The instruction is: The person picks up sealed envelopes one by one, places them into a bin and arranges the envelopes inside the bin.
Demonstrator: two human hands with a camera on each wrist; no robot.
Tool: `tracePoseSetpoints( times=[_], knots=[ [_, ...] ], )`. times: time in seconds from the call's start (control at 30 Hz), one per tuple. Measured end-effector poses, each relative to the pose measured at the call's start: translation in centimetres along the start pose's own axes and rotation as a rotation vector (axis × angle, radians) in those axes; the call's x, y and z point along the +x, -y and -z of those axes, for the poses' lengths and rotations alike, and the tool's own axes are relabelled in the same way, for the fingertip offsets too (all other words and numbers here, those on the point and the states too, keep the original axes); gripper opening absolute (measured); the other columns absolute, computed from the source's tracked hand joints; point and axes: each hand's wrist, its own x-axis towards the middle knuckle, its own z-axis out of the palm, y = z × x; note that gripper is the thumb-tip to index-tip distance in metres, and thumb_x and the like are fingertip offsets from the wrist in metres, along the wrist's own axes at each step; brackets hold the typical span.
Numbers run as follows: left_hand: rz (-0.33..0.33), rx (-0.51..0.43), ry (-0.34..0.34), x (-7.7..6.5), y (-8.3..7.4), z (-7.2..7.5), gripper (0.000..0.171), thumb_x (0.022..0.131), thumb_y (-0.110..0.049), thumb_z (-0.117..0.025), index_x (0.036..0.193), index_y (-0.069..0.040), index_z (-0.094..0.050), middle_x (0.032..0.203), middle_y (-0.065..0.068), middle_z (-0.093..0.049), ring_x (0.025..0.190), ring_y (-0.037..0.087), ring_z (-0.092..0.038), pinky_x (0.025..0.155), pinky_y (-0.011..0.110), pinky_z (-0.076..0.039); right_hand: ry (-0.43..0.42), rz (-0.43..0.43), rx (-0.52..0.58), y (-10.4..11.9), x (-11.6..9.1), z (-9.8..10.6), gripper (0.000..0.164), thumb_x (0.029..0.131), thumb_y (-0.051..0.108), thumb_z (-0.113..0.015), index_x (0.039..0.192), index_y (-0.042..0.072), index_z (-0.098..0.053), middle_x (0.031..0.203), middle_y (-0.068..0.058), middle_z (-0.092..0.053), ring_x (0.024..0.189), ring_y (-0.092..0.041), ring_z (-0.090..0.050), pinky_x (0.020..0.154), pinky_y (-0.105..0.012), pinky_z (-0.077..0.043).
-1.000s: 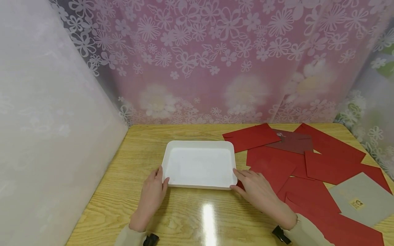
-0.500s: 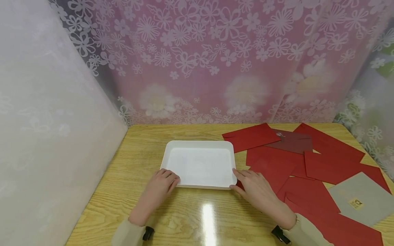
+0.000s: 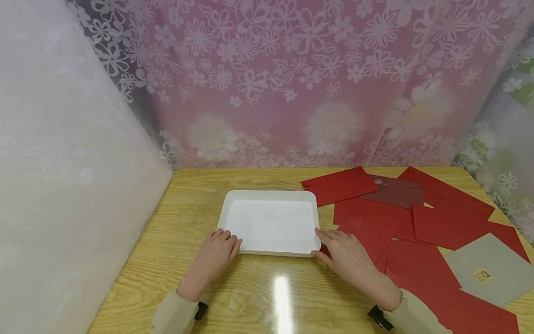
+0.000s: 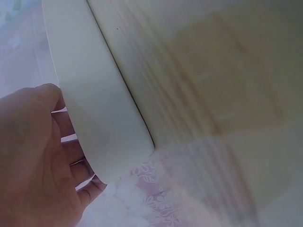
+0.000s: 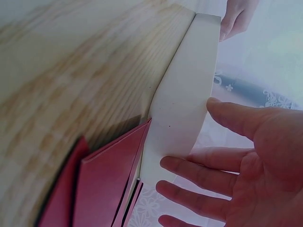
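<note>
A shallow white rectangular tray (image 3: pixel 273 225) lies on the wooden table, its long side facing me. My left hand (image 3: pixel 212 260) is at the near left corner, its bent fingers hooked over the rim. In the left wrist view the fingertips pass behind the tray's wall (image 4: pixel 94 94) and are hidden. My right hand (image 3: pixel 344 255) rests at the near right corner, thumb toward the front and index finger at the right rim. In the right wrist view the thumb (image 5: pixel 232 116) touches the rim, and the fingers stretch out straight along the end wall.
Several red envelopes (image 3: pixel 450 227) overlap across the right of the table (image 3: pixel 192 199), some right beside the tray. A maroon envelope (image 3: pixel 396 191) lies among them, and a grey one (image 3: pixel 496 264) at the far right. Flowered curtains (image 3: pixel 267 116) hang behind the table.
My left hand has shifted from the tray's left side onto its near left corner, fingers now bent over the rim. The right hand and the tray have stayed in place.
</note>
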Motion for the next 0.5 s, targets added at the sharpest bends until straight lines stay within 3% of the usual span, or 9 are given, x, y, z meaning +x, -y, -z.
tracePoseSetpoints(
  times=[0.13, 0.33, 0.5],
  knots=[
    [-0.025, 0.018, -0.04, 0.0, 0.1, -0.1, 0.032, 0.094, -0.017, -0.069, 0.067, -0.015, -0.052, 0.063, -0.003, -0.038, 0.061, 0.017, -0.037, 0.062, 0.03, -0.036, 0.016, 0.0, 0.015, -0.1, 0.0, 0.1, 0.057, 0.085, 0.033, -0.081, 0.129, -0.002, -0.067, 0.118, -0.019, -0.071, 0.109, -0.038, -0.067, 0.087, -0.055, -0.053],
    [-0.005, 0.011, -0.003, 0.0, 0.0, -0.1, 0.032, 0.096, -0.017, -0.067, 0.068, -0.016, -0.052, 0.063, -0.002, -0.04, 0.062, 0.017, -0.038, 0.063, 0.031, -0.037, -0.005, 0.035, 0.059, -1.1, 0.5, 0.9, 0.046, 0.084, 0.026, -0.083, 0.122, 0.004, -0.072, 0.115, -0.014, -0.073, 0.101, -0.032, -0.071, 0.081, -0.048, -0.057],
    [0.017, -0.005, 0.005, 0.0, -0.2, 0.0, 0.032, 0.096, -0.017, -0.067, 0.068, -0.015, -0.053, 0.063, -0.003, -0.038, 0.062, 0.017, -0.037, 0.063, 0.031, -0.036, -0.017, 0.043, 0.064, -3.5, 1.6, 2.3, 0.038, 0.086, 0.022, -0.082, 0.119, 0.006, -0.073, 0.115, -0.012, -0.073, 0.097, -0.032, -0.07, 0.076, -0.047, -0.057]
  ],
)
